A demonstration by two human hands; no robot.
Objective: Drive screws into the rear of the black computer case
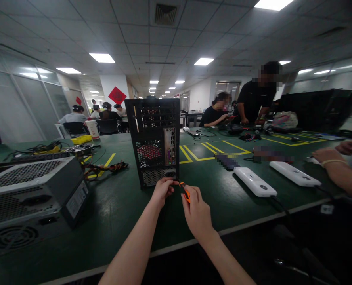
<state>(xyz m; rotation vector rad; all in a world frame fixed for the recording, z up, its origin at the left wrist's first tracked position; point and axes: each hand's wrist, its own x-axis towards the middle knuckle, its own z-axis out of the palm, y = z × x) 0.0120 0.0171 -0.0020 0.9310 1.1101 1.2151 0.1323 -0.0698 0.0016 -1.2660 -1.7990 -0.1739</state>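
Observation:
A black computer tower (132, 146) stands upright on the green table, its rear side facing me with ports, fan grille and a power supply socket at the bottom. My right hand (197, 209) is closed around an orange and black screwdriver (187, 194), which points up toward the tower's lower right corner. Close beside it, my left hand (163, 190) has its fingers pinched together at the tower's bottom edge, near the screwdriver's front end. Whatever lies between those fingers is too small or hidden to name. The screwdriver's tip is hard to see.
A grey power supply unit (36, 194) lies at the left, with bundled cables (104, 168) behind it. Two white power banks (255, 182) rest at the right. Another person's hand (332, 160) reaches in there. A paper cup (92, 130) and a yellow tray (81, 139) stand farther back.

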